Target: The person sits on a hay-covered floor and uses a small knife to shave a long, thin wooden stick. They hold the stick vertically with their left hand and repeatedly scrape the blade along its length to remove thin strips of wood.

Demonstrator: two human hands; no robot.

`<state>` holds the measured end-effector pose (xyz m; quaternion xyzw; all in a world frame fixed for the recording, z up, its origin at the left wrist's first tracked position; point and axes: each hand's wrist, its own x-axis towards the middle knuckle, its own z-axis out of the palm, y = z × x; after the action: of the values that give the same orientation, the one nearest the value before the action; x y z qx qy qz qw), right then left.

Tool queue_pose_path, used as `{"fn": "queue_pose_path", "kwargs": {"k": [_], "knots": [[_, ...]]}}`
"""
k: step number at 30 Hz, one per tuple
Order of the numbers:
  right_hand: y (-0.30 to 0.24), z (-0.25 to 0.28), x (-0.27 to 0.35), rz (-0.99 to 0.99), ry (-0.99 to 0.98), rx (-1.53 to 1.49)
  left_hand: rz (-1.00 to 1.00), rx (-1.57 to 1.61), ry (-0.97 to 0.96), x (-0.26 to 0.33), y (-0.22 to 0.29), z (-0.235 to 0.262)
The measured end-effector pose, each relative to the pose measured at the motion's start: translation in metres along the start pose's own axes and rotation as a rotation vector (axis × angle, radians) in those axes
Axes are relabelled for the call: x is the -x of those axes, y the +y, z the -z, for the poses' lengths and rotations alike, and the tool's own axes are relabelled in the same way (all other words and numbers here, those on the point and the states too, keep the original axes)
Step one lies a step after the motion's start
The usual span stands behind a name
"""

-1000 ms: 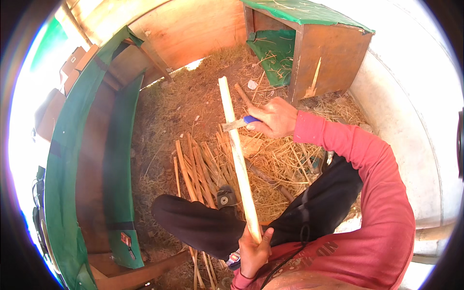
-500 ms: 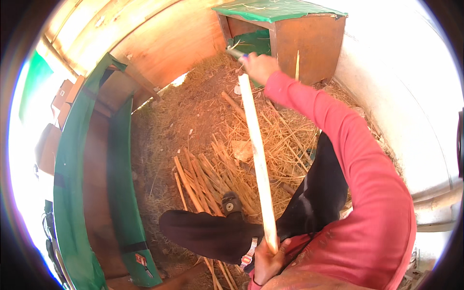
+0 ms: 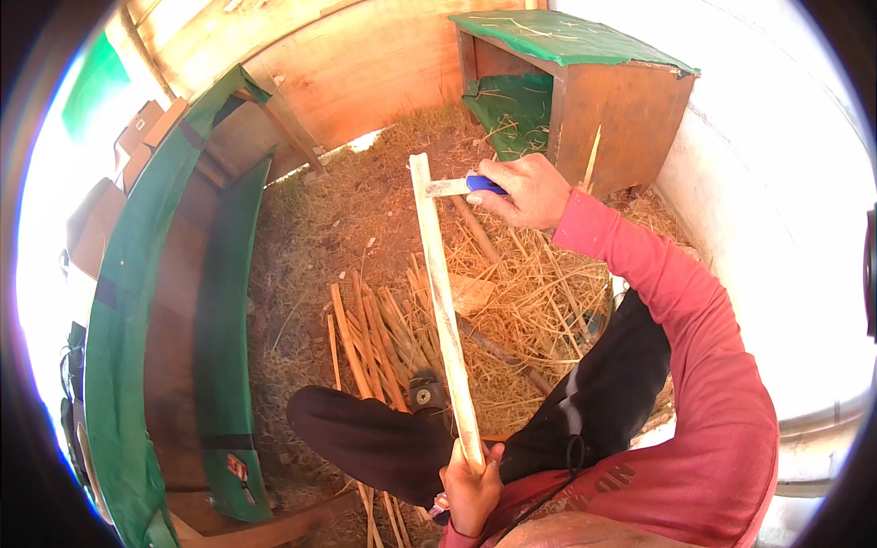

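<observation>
A long pale peeled stick (image 3: pixel 440 288) rises from my lap, tilted slightly to the left at its upper end. Near its base my left hand (image 3: pixel 471 484) is wrapped round it, with a patterned band at the wrist. Up at the far end, my right hand (image 3: pixel 530 189) grips a knife (image 3: pixel 484 184) by its blue handle. The flat blade lies against the stick's right edge, a little below its tip.
Several thin sticks (image 3: pixel 365 342) lie by my foot. Straw and shavings (image 3: pixel 521 310) cover the ground at centre right. A wooden cabinet with a green top (image 3: pixel 621 119) stands far right; a green-covered shelf unit (image 3: pixel 224 347) runs along the left.
My right hand has come down and its knife now touches the stick. The stick's upper end has swung left, and my left hand has shifted left with it.
</observation>
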<state>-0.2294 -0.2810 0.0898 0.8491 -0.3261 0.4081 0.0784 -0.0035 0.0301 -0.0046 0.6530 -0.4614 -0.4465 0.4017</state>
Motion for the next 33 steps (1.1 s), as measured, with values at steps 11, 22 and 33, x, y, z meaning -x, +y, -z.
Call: {"fn": "queue_pose_path", "kwargs": {"k": [11, 22, 33], "knots": [[-0.007, -0.008, 0.004, 0.065, -0.051, 0.09, 0.141, 0.103, -0.179, 0.017, 0.016, 0.008], [0.05, -0.079, 0.019, -0.389, -0.229, 0.477, 0.126, 0.226, -0.297, 0.015, 0.01, 0.005], [0.039, -0.043, 0.016, -0.333, -0.214, 0.216, 0.257, 0.329, -0.207, 0.007, 0.022, 0.019]]}}
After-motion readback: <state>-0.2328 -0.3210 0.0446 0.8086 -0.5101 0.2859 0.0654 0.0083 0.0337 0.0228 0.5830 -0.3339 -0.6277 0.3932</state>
